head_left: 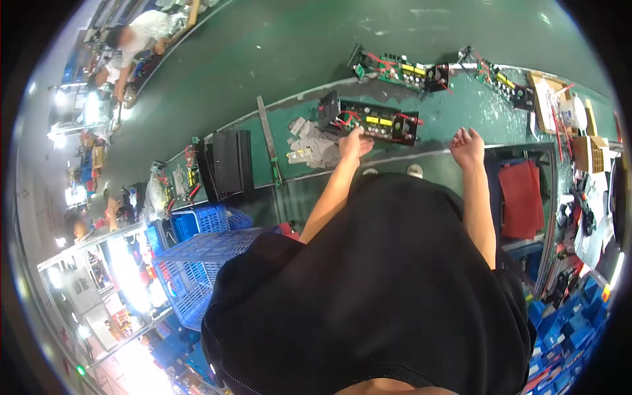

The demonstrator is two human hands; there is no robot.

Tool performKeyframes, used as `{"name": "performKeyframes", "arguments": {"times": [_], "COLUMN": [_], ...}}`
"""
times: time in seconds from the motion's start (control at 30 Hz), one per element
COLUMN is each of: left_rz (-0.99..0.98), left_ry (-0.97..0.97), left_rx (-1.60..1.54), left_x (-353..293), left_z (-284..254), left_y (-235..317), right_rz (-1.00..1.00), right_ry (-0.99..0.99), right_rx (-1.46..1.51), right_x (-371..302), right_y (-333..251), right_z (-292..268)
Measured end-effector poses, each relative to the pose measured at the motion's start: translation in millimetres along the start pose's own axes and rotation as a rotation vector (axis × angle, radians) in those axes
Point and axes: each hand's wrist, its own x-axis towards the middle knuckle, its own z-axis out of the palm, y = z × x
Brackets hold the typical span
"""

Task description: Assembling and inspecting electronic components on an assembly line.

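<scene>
In front of me on the green bench lies a black open housing (405, 135) with a circuit board, yellow transformers and red wires inside. My left hand (352, 146) grips its near left corner, thumb over the edge and fingers along the front side. Off to the right, apart from the housing, my right hand (467, 149) hovers by the bench's front edge, its fingers loosely curled and apart, with nothing seen in it. Left of the housing is a heap of grey pads (317, 145), close to my left hand.
Two similar board assemblies, one behind (408, 74) and one at the right (503, 82), sit farther back. Left are a long metal strip (264, 128), black panels (230, 163) and blue crates (191, 263). Red sheets (520, 197) lie below the bench at right. Other people work at far left.
</scene>
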Motion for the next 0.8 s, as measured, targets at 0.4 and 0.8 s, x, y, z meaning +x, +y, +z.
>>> {"name": "performKeyframes", "arguments": {"times": [0.4,0.8], "left_rz": [0.088,0.248], "left_ry": [0.163,0.132], "left_rx": [0.096,-0.107], "left_x": [-14,81], "left_z": [0,-107], "left_y": [18,152], "right_rz": [0.075,-0.132], "right_ry": [-0.087,0.530], "right_rx": [-0.003,0.003], "right_x": [61,-17], "right_y": [-67,-17], "right_z": [-102,-252]}}
